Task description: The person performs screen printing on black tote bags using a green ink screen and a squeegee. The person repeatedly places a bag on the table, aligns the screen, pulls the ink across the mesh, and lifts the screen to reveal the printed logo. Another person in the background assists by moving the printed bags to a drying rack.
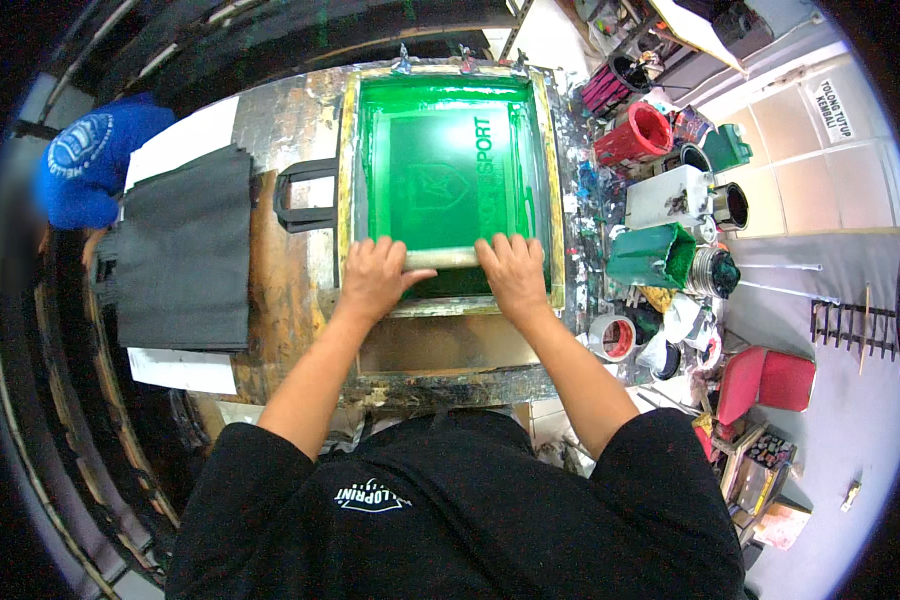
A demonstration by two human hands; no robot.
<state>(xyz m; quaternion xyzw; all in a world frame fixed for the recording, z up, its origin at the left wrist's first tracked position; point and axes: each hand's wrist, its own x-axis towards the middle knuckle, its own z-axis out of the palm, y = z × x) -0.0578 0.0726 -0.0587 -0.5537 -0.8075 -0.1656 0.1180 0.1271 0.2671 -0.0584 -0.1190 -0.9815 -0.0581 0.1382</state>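
Note:
A squeegee with a pale handle lies crosswise near the close end of a screen-printing frame. My left hand grips its left end, the thumb stretched along the bar. At the other end, my right hand has its fingers curled over the top. Green ink covers the mesh beyond the squeegee, and a shield-like emblem and lettering show through it. From under the frame's left side sticks out a black strap loop; whatever it belongs to is hidden beneath the screen. The squeegee's blade cannot be seen.
Left on the stained table lies a stack of black fabric bags. Clamps stand at the frame's far edge. Ink containers, among them a red bucket and a green tub, crowd the right. A person in blue is far left.

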